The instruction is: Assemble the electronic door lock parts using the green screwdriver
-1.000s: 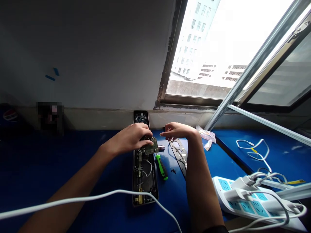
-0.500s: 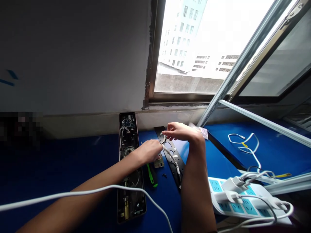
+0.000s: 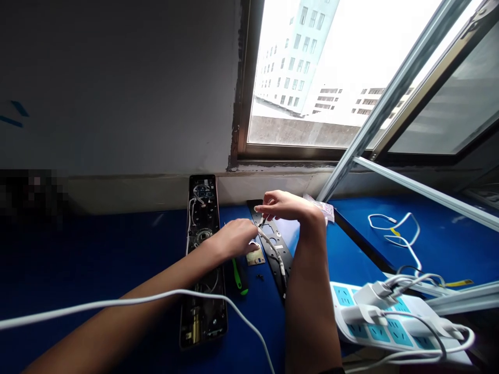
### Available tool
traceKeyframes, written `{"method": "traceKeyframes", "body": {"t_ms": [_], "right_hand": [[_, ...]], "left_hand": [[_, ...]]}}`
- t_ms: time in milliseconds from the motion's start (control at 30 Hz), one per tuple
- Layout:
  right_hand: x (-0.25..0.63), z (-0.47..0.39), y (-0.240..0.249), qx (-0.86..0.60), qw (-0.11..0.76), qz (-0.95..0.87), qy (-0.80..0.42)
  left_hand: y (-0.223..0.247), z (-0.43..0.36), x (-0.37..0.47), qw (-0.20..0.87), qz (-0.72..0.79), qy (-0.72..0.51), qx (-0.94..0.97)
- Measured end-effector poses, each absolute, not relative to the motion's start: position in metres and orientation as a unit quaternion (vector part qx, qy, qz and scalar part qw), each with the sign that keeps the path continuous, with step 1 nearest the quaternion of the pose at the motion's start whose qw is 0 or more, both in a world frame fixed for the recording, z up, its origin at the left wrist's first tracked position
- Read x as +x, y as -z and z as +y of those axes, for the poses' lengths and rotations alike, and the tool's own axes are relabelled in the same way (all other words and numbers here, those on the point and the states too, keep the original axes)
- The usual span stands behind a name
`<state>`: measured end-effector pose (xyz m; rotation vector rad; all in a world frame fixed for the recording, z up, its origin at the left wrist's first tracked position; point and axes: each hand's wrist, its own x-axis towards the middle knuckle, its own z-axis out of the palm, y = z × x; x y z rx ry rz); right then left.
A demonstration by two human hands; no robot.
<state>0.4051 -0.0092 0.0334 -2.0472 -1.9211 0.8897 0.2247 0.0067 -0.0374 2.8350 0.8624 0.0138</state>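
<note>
My left hand (image 3: 238, 239) is closed on a white-sleeved cable bundle (image 3: 273, 248), above a small circuit board (image 3: 255, 256). The bundle runs down along a black perforated plate (image 3: 279, 259). My right hand (image 3: 278, 205) is bent over the plate's upper part, its fingers curled close to the wire ends; what they pinch is too small to make out. Left of them lies a long black housing (image 3: 202, 221) with wires and parts inside, partly covered by my left forearm. A green and black screwdriver (image 3: 239, 278) rests between housing and plate.
Small dark screws (image 3: 260, 277) lie below the board. A white power strip (image 3: 384, 340) with plugs is at the lower right. A white cable (image 3: 156, 297) crosses over my left forearm. Metal framing (image 3: 397, 85) slants before the window. A plastic bag (image 3: 325, 209) lies behind my right wrist.
The view has shifted slightly. My right hand has moved a little left and up over the wire ends. More of the circuit board shows below my left hand, which still holds the cable bundle.
</note>
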Motion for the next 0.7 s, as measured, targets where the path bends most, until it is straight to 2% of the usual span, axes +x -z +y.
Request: {"method": "traceKeyframes", "body": {"t_ms": [100,200,367,700], "right_hand": [[0.399,-0.014,-0.038,-0.687,0.092,-0.661,-0.288],[0.391,-0.016,-0.042,-0.671,0.084,-0.682,-0.278],[0.373,-0.015,-0.045,-0.651,0.069,-0.711,-0.257],[0.355,-0.012,-0.043,-0.647,0.033,-0.723,-0.238]], "left_hand": [[0.016,0.002,0.19,0.102,0.29,-0.039,0.951],[0.0,0.003,0.144,0.159,0.313,-0.11,0.93],[-0.004,0.013,0.089,0.179,0.347,-0.128,0.912],[0.003,0.016,0.086,0.141,0.333,-0.083,0.929]]}}
